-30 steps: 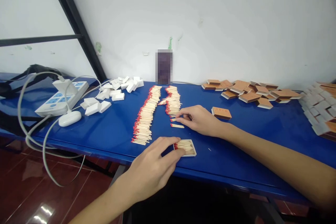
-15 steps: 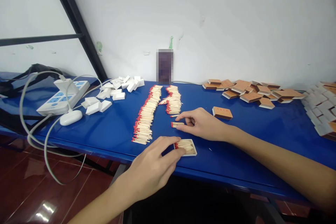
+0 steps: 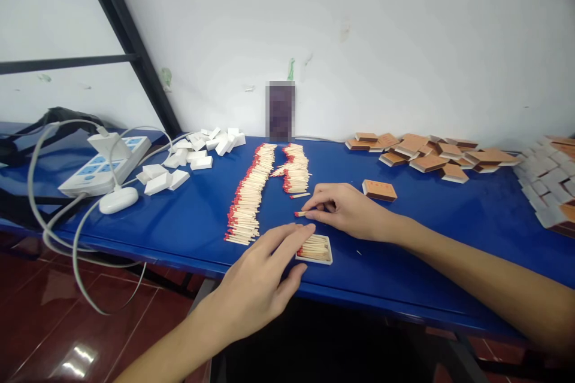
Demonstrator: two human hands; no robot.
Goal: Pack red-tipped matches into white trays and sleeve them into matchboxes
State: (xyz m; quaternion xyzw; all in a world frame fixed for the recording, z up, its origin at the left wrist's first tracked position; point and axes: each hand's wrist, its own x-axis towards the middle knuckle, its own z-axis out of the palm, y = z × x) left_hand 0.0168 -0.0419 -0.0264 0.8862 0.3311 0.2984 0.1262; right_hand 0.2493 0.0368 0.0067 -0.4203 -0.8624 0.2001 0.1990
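A white matchbox tray (image 3: 331,250) filled with red-headed matches lies near the table's front edge. My left hand (image 3: 263,278) straddles its left end, index finger at the far edge and thumb at the near left corner. Just beyond the tray, my right hand (image 3: 344,210) pinches a small bunch of matches (image 3: 300,213) between thumb and fingers, red heads pointing left. How many it holds is hidden. A single loose match (image 3: 299,195) lies beyond those fingertips. Further off are a long row of matches (image 3: 247,197) and a shorter heap (image 3: 296,169).
White empty trays (image 3: 157,179) are scattered at the left, by a power strip (image 3: 105,164) with looping cables. One orange matchbox sleeve (image 3: 380,190) lies beyond my right hand. Several more sleeves (image 3: 429,158) are piled behind it. Stacked boxes (image 3: 545,182) stand far right.
My right fingers have closed around the small bunch of matches. My left fingertips have shifted from over the matches in the tray to its edges, and the tray has slid slightly left.
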